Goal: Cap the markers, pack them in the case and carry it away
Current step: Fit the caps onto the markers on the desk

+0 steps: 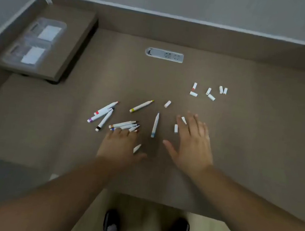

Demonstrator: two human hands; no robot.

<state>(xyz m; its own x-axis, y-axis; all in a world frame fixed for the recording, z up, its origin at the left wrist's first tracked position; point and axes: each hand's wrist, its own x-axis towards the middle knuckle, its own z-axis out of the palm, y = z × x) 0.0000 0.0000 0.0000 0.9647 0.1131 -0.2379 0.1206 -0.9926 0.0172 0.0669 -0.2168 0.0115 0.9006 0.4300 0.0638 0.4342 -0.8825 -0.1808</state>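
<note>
Left hand: fingers straight and slightly spread, palm down, tips at the near edge of a bundle of markers; whether they touched it could not be told. Nothing held. A white marker piece lay just right of this hand, beside the thumb.

Right hand: fingers spread wide, palm down over the worktop, holding nothing. Two white caps lay by the index finger, one partly covered by it.

Between the hands: blue marker, uncapped, pointing far.

Farther out: yellow marker, uncapped, lying at a slant, far of the bundle. One lone cap just right of its tip.

Left: three markers in a loose pile, with red, purple and black ends, uncapped.

Far right: a scatter of six white caps, well apart from the markers.

Far centre: socket strip set into the worktop.

Far left: clear case with white labels, on a raised shelf, well apart from markers and hands.

Near edge: the person's dark shoes on the floor below the worktop.
</note>
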